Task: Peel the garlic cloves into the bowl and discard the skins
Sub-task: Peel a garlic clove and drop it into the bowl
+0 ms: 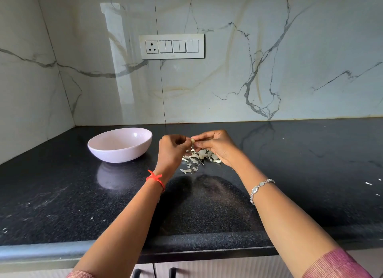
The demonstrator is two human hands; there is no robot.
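A small garlic clove (193,141) is held in the air between both hands, above the black counter. My left hand (173,151) pinches it from the left with curled fingers. My right hand (215,146) pinches it from the right with thumb and fingertips. Under the hands lies a pile of pale garlic skins and cloves (196,158) on the counter; which pieces are whole cloves I cannot tell. A pale pink bowl (99,148) stands to the left of the hands, and its visible inside shows nothing in it.
The black granite counter (310,174) runs to a marble wall behind and a corner wall at the left. A switch panel (172,46) is on the back wall. The counter's front edge is near my elbows, with cabinet handles (172,272) below.
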